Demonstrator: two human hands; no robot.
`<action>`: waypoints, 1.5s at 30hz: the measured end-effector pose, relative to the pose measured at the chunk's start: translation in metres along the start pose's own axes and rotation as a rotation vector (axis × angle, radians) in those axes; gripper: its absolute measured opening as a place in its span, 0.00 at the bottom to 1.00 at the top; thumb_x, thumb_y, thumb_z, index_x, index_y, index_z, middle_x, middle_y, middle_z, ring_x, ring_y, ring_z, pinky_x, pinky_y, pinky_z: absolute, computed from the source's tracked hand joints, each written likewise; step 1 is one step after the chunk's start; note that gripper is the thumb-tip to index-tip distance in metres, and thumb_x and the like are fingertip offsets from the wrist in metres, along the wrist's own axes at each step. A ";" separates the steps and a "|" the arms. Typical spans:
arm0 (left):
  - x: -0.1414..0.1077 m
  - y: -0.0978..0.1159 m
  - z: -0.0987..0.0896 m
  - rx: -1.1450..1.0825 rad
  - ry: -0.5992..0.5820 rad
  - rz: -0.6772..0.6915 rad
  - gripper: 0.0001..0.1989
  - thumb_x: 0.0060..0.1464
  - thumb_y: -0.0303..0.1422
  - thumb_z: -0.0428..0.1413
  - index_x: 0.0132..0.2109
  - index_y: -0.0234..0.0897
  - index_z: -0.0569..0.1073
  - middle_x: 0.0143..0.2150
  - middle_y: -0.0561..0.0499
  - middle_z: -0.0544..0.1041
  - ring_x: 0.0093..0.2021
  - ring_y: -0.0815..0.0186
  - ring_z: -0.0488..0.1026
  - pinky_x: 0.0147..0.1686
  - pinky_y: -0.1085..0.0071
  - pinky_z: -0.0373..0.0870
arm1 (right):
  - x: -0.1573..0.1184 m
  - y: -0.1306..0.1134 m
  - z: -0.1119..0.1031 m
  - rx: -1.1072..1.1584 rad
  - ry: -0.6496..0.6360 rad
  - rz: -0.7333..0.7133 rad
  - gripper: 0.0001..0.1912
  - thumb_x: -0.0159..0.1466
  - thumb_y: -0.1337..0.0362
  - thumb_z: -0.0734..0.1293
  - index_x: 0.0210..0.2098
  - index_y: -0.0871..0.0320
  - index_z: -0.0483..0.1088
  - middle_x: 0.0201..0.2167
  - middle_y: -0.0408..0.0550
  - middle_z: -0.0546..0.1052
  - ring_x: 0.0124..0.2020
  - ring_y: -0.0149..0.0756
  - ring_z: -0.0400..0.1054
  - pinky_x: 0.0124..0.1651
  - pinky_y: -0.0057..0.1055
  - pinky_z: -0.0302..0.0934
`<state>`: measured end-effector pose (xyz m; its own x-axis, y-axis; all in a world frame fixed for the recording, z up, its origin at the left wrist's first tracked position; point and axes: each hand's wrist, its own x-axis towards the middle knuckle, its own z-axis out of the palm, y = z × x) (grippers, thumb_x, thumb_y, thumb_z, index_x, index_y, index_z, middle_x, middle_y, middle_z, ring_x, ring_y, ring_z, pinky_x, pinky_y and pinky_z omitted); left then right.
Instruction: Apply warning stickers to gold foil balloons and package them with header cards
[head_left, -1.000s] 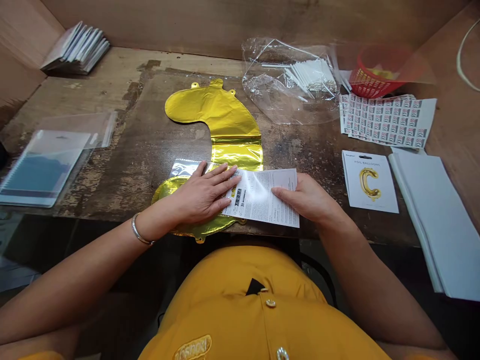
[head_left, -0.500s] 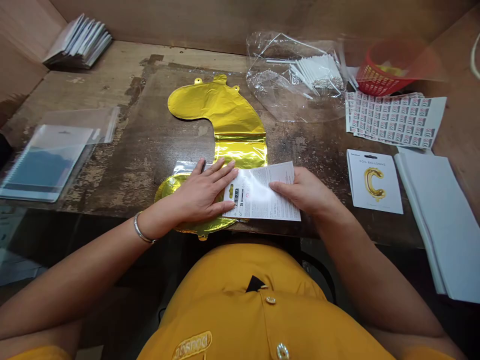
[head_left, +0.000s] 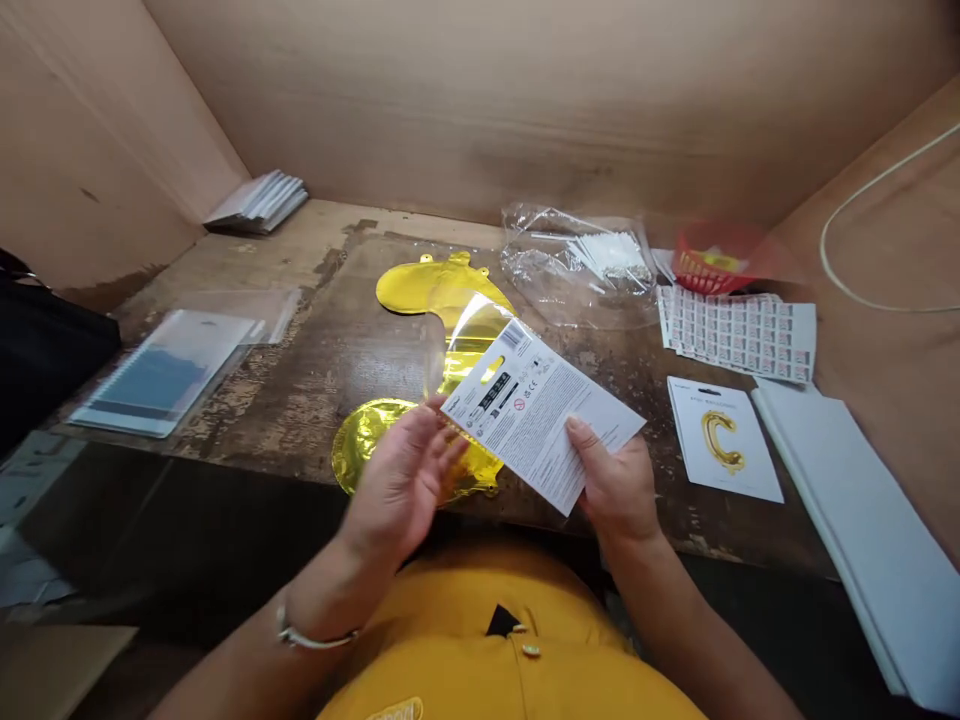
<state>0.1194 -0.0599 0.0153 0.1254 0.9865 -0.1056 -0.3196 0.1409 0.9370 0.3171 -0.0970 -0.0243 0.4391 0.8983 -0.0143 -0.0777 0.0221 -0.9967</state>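
Note:
A white printed card [head_left: 536, 415] with a hang hole and a clear plastic sleeve is tilted above the table. My right hand [head_left: 619, 480] grips its lower right corner, thumb on top. My left hand [head_left: 401, 470] is by the card's left end, palm turned up and fingers curled near the clear plastic; whether they hold it is blurred. Beneath and behind lies a gold foil balloon [head_left: 420, 285], curved like a C, its lower part partly hidden by my left hand and the card.
Clear sleeves [head_left: 161, 370] lie left, stacked packets [head_left: 259, 203] back left. A plastic bag with white sticks [head_left: 611, 257], a red basket [head_left: 709, 270], sticker sheets [head_left: 739, 330], a balloon card [head_left: 724, 440] and a white paper stack [head_left: 862, 540] are on the right.
The card has been lifted off the balloon and tilted. My left hand has come off the card's face and turned palm up. The view has tipped upward.

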 end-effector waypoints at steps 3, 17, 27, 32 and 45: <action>0.003 -0.017 0.023 -0.362 0.045 -0.187 0.25 0.46 0.44 0.67 0.48 0.36 0.73 0.46 0.45 0.80 0.44 0.60 0.78 0.44 0.65 0.75 | -0.007 0.000 0.010 0.006 -0.025 0.014 0.18 0.59 0.54 0.71 0.45 0.58 0.75 0.45 0.53 0.80 0.43 0.46 0.76 0.46 0.42 0.73; 0.020 -0.039 0.020 -0.287 0.159 0.051 0.18 0.44 0.35 0.68 0.43 0.34 0.78 0.43 0.48 0.82 0.42 0.62 0.79 0.45 0.69 0.74 | -0.020 -0.002 -0.004 -0.142 -0.278 0.311 0.23 0.52 0.46 0.73 0.23 0.61 0.72 0.20 0.47 0.77 0.21 0.34 0.73 0.27 0.29 0.70; 0.034 -0.016 0.004 -0.404 0.267 -0.073 0.20 0.32 0.33 0.73 0.33 0.32 0.76 0.29 0.51 0.82 0.28 0.69 0.78 0.30 0.75 0.74 | -0.025 -0.010 -0.011 -0.204 -0.423 0.349 0.24 0.55 0.45 0.71 0.25 0.62 0.75 0.22 0.50 0.78 0.24 0.33 0.72 0.31 0.29 0.69; 0.029 -0.018 0.004 -0.363 0.186 -0.143 0.20 0.32 0.32 0.73 0.34 0.30 0.78 0.30 0.50 0.82 0.28 0.68 0.78 0.30 0.75 0.75 | -0.018 -0.021 -0.004 -0.269 -0.391 0.312 0.25 0.54 0.43 0.71 0.25 0.62 0.73 0.21 0.49 0.77 0.23 0.31 0.70 0.28 0.27 0.67; 0.029 -0.033 -0.007 -0.390 0.232 -0.154 0.21 0.31 0.31 0.73 0.35 0.30 0.77 0.30 0.50 0.82 0.29 0.68 0.78 0.32 0.75 0.75 | -0.016 -0.021 -0.005 -0.311 -0.485 0.268 0.24 0.57 0.44 0.69 0.23 0.61 0.71 0.20 0.45 0.74 0.22 0.27 0.67 0.27 0.25 0.65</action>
<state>0.1270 -0.0349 -0.0207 0.0001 0.9382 -0.3460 -0.6477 0.2637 0.7148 0.3160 -0.1141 -0.0040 -0.0203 0.9532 -0.3015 0.1665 -0.2942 -0.9411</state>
